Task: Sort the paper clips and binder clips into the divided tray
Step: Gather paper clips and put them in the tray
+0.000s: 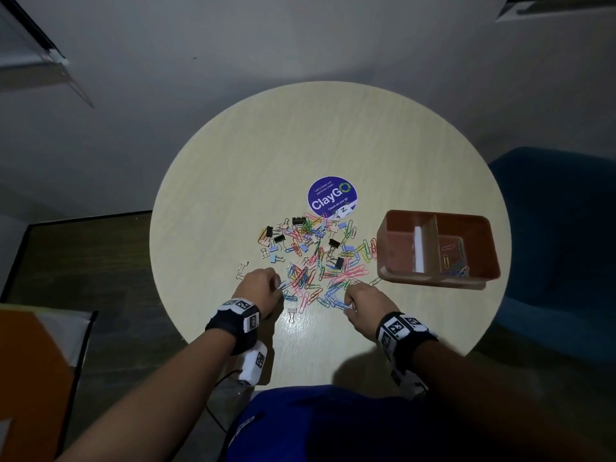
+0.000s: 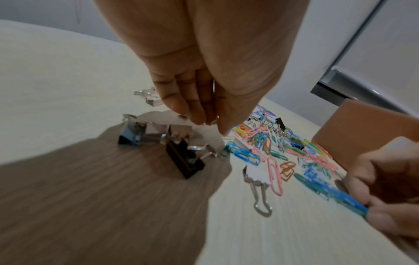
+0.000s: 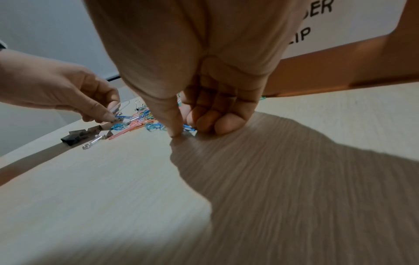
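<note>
A pile of coloured paper clips and binder clips (image 1: 316, 258) lies mid-table. The brown divided tray (image 1: 383, 248) stands right of it; its right compartment holds several paper clips (image 1: 455, 265), and its left one shows only a white label. My left hand (image 1: 278, 285) is at the pile's near left edge and pinches a blue paper clip (image 3: 123, 116). My right hand (image 1: 348, 303) is at the pile's near right edge, fingers curled, pinching another blue paper clip (image 2: 349, 201) low against the table (image 3: 136, 197).
A white binder clip (image 1: 291, 311) lies alone between my hands. A black binder clip (image 2: 186, 161) sits close under my left hand. A round purple sticker (image 1: 331, 196) lies beyond the pile. A blue chair (image 1: 560, 228) stands past the table's right edge.
</note>
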